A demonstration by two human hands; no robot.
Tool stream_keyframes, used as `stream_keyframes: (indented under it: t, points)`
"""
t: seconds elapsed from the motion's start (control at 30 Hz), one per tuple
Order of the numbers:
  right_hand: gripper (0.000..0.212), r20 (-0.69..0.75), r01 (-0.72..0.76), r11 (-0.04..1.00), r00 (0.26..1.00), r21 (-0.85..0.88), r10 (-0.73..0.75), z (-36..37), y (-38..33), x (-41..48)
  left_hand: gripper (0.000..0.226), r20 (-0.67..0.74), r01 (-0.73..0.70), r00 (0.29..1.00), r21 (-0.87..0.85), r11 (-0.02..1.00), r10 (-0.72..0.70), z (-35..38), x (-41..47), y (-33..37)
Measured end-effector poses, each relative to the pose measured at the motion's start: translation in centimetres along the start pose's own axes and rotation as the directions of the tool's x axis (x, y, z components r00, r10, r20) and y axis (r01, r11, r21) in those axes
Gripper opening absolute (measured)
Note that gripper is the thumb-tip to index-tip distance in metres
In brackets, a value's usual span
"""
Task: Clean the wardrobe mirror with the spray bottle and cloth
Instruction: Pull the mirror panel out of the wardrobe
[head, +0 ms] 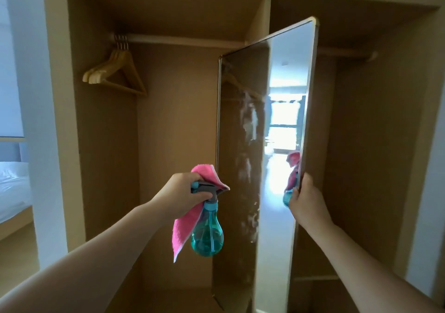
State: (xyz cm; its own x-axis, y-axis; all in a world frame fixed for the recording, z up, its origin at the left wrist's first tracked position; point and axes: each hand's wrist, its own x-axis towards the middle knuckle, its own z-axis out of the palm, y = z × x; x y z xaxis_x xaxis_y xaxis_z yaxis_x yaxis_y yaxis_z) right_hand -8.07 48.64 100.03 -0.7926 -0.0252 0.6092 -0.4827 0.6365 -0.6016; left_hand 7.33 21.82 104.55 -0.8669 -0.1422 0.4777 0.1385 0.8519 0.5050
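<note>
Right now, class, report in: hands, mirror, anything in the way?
Left hand grips spray bottle and cloth. Right hand holds mirror edge. Spray streaks on glass, unwiped. Nothing blocking.

Soft daylight, moderate level. Far left, the pale wall (31, 72) and bed (12, 185) wash cool blue-white. Wardrobe (173, 120) interior is dimmer and warm brown, darkest under its top panel and in the right bay. Mirror (277, 144) reflects a bright window, blown out to white, with glare down the reflected floor. White streaks on the glass catch light. Spray bottle (207, 233) glows translucent teal. Left hand (183, 192) and right hand (305, 204) are evenly lit, no hard shadows. Wide-angle bend: wardrobe uprights bow at both sides, near forearms stretched. Whole frame slightly soft; hangers (113, 72) smeared, edges blurrier.
</note>
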Motion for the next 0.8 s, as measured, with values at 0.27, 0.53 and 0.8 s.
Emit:
stream_keyframes:
  t: [0.27, 0.53, 0.8]
  points:
    - [0.061, -0.073, 0.053, 0.992, 0.995, -0.115, -0.062, -0.4, 4.0, 3.1, 0.01, -0.036, 0.016, 0.999, 0.008, 1.0, -0.016, 1.5, 1.8, 1.4]
    - [0.085, 0.122, 0.167, 0.958, 0.982, -0.233, -0.142, 1.5, 6.7, 4.3, 0.013, -0.057, 0.024, 0.998, 0.055, 0.998, -0.021, 3.3, 3.1, 2.5]
    - [0.05, 0.124, 0.281, 0.923, 0.959, -0.263, -0.256, 3.2, 7.9, 7.6, 0.008, -0.047, 0.055, 0.998, 0.067, 0.996, -0.052, 4.3, 3.3, 3.3]
